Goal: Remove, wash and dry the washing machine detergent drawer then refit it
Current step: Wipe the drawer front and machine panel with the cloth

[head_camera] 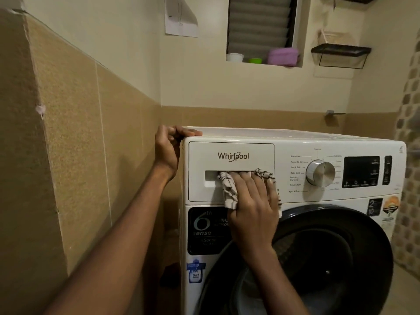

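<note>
The white detergent drawer (231, 155) sits flush in the top left of the washing machine's (295, 196) front panel. My right hand (252, 201) presses a white cloth with dark stripes (229, 189) against the drawer's handle recess, fingertips inside the slot. The cloth wraps under the palm and pokes out on both sides. My left hand (169, 148) grips the machine's top left corner, thumb lying on the top panel.
A tan tiled wall (79, 144) stands close on the left of the machine. The program dial (320, 173) and dark display (361, 171) are right of the drawer. The dark round door (318, 258) is below. A wall niche (263, 57) holds containers above.
</note>
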